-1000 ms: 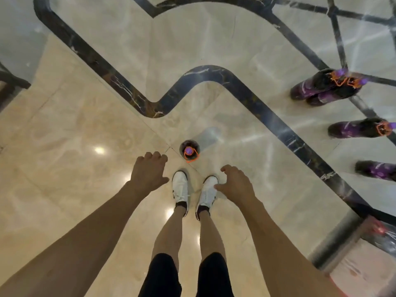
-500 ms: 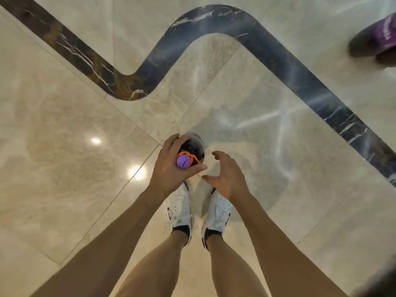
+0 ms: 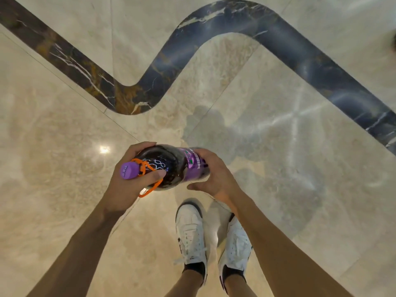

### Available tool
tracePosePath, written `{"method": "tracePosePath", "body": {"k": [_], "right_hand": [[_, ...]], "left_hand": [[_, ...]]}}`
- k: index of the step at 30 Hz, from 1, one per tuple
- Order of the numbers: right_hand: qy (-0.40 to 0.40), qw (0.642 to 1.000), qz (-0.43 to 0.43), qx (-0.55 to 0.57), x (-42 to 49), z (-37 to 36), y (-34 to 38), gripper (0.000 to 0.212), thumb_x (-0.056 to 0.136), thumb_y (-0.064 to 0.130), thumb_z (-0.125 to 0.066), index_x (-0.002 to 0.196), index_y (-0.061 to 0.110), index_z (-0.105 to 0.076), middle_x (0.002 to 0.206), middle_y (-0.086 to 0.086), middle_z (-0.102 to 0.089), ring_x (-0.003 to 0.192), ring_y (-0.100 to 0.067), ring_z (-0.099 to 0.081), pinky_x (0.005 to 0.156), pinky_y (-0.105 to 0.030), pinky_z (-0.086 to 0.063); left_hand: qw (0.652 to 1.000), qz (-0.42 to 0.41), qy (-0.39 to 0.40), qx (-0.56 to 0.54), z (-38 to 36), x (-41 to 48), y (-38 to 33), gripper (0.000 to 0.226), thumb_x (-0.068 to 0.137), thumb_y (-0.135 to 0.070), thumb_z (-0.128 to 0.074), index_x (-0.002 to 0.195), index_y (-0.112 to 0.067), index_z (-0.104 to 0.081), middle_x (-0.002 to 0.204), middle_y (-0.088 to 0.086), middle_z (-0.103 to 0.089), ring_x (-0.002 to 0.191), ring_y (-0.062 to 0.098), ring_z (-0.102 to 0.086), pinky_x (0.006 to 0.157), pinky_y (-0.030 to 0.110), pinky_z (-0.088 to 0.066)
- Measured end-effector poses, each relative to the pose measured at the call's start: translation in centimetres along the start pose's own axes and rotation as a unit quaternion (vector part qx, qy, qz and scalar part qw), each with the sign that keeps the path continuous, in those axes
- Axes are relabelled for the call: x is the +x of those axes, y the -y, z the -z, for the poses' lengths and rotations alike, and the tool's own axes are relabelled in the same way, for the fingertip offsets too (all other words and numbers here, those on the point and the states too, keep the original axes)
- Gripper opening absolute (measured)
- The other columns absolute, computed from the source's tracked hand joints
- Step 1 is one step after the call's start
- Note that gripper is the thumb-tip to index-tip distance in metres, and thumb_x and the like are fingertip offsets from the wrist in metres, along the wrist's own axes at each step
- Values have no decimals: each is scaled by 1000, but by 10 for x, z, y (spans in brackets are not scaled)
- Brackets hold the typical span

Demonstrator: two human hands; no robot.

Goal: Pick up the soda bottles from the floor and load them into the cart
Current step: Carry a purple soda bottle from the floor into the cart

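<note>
Above the beige marble floor (image 3: 64, 125), just ahead of the white sneakers (image 3: 190, 232): soda bottle (image 3: 171, 166) with dark liquid, held off the ground in both hands and tipped nearly level, purple cap (image 3: 129, 170) pointing left. Left hand (image 3: 126, 191) wraps the neck and shoulder, fingers (image 3: 141, 146) curled over the far side, thumb pressed across the near side at the orange carry loop (image 3: 150, 189) (loop hangs slack below the thumb). Right hand (image 3: 216, 179) clamps the purple-labelled body, fingers curled over the top, thumb underneath. Dark veined inlay band (image 3: 162, 67) curves across the floor beyond.
</note>
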State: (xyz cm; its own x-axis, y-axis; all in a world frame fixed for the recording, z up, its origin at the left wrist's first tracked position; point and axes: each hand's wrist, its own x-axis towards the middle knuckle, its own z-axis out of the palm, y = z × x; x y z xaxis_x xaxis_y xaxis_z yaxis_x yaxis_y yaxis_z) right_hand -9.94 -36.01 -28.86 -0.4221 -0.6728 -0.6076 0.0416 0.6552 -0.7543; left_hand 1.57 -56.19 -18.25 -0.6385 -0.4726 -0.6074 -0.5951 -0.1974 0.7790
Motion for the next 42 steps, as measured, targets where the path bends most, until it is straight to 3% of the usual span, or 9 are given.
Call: {"method": "tracePosePath", "body": {"k": [3,6,8,13,16,21,30,35,42], "right_hand": [[34,994,41,-92,36,-13,-1,104,58,45,-99,146,34,-45,147,9,-48,135,-8,-41,116,-32,-34],[28,984,83,-154,56,-20,5,74,51,48,-92,116,34,-59,108,15,-60,102,-7,-59,94,-34,-55],[29,981,93,-169,52,-20,10,65,50,46,-89,106,32,-61,96,15,-60,90,-6,-60,87,-31,-56],[35,975,123,-181,-3,0,51,68,54,58,-87,109,39,-52,98,24,-51,94,1,-55,91,-25,-52],[23,974,147,-171,-58,30,110,65,55,51,-88,104,37,-47,95,26,-44,90,-1,-51,87,-26,-48],[-7,967,174,-187,-174,109,276,67,54,41,-95,111,23,-65,101,12,-62,94,-8,-57,82,-28,-50],[-46,910,226,-344,-375,214,553,59,56,61,-81,105,35,-61,95,18,-64,86,-3,-60,79,-22,-56],[-48,888,296,-348,-434,234,630,74,53,56,-83,120,34,-62,110,17,-67,99,-5,-63,91,-26,-54],[29,854,358,-376,-449,227,675,87,50,64,-87,126,38,-52,111,20,-60,102,-5,-60,91,-29,-58]], "left_hand": [[1000,6,8,-12,14,8,7,70,60,-32,-81,126,-23,-60,120,-1,-70,109,19,-69,77,26,-60],[999,20,10,-24,22,14,10,69,58,-32,-79,125,-28,-62,118,-2,-71,108,19,-69,73,27,-59],[999,31,17,-26,27,12,3,67,56,-33,-79,121,-34,-64,119,-2,-70,110,20,-68,74,29,-60],[998,32,39,-39,44,-36,-48,65,58,-34,-79,121,-33,-65,120,0,-71,109,21,-70,75,31,-60],[997,21,39,-58,55,-90,-110,62,59,-33,-78,120,-35,-66,121,1,-71,110,22,-69,79,35,-61],[996,-7,38,-82,81,-196,-254,65,58,-35,-79,122,-35,-66,125,0,-69,115,23,-67,90,45,-60],[985,-110,23,-129,125,-397,-494,70,62,-32,-78,130,-20,-61,126,9,-68,115,29,-67,94,52,-58],[975,-149,-12,-166,141,-475,-548,67,61,-32,-78,126,-26,-64,128,10,-67,118,32,-65,98,53,-56],[952,-188,-108,-217,144,-554,-561,62,59,-30,-78,120,-29,-67,127,10,-68,118,33,-65,96,44,-56]]}}
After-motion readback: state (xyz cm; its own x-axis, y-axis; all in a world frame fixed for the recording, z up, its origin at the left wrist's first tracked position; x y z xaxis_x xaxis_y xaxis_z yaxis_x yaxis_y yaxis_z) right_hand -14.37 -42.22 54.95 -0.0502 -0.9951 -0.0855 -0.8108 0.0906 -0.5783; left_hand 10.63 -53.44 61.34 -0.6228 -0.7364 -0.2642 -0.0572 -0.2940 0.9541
